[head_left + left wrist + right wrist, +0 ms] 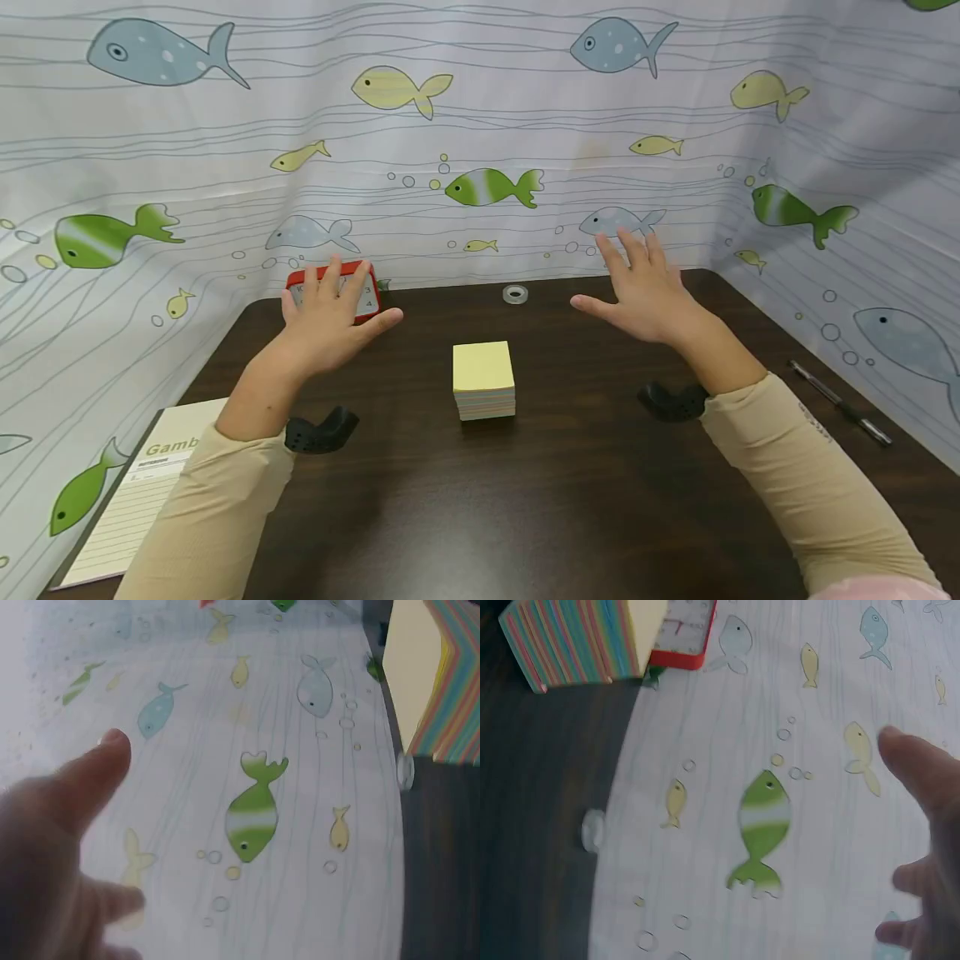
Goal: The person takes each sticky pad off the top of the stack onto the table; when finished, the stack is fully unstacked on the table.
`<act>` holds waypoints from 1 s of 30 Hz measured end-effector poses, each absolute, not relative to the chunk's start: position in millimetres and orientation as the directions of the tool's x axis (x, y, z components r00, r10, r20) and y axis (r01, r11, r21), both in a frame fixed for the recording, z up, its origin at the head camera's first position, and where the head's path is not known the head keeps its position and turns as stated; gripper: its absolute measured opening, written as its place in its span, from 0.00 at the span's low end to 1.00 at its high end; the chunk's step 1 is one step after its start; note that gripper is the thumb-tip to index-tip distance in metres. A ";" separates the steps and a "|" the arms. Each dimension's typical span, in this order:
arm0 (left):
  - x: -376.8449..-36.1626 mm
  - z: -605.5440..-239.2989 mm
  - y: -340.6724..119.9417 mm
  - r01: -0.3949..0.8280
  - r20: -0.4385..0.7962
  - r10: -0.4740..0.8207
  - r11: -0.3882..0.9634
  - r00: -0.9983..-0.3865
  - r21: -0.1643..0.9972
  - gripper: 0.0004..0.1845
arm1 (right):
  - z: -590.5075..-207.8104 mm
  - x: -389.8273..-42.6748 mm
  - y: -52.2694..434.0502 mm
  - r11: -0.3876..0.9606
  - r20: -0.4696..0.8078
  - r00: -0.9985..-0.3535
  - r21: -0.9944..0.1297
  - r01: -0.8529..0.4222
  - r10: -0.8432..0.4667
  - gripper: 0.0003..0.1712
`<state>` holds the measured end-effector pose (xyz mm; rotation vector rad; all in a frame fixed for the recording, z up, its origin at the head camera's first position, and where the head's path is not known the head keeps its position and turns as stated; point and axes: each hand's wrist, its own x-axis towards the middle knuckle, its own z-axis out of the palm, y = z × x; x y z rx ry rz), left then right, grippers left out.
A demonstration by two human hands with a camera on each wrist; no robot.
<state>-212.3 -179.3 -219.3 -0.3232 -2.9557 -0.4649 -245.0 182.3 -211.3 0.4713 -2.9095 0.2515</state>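
Observation:
Both hands are raised above a dark table, fingers spread, holding nothing. The left hand (326, 325) is in front of a red-framed clock (369, 293) and partly hides it in the head view. On the other side, the right hand (643, 292) is lifted before the fish-patterned curtain, palm turned down and forward. Between and below them sits a thick stack of sticky notes (483, 379), yellow on top with striped coloured sides; neither hand touches it. The left wrist view shows that hand's thumb (97, 776), and the right wrist view shows the other thumb (919, 769).
A roll of clear tape (515, 294) lies near the table's back edge. At the left edge is a notebook (142, 492), partly covered by the left sleeve. A pen (840, 404) lies along the right edge. The curtain (495, 125) encloses the table's back and sides.

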 end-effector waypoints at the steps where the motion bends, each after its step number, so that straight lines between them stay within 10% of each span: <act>1: -213.4 -222.9 -178.5 0.256 0.175 0.210 0.917 -0.962 0.306 0.47 | -214.2 -246.2 181.2 0.919 0.222 -0.922 -0.167 -0.357 -0.317 0.54; 13: -233.3 -290.2 -151.7 0.290 0.036 0.368 0.665 -0.929 0.688 0.47 | -272.4 -260.9 137.7 0.591 0.285 -0.816 -0.576 -0.565 -0.502 0.37; 30: -259.5 -348.5 -123.7 0.314 0.049 0.444 0.549 -0.895 0.774 0.45 | -313.1 -277.7 91.1 0.635 0.028 -0.736 -0.484 -0.602 -0.676 0.56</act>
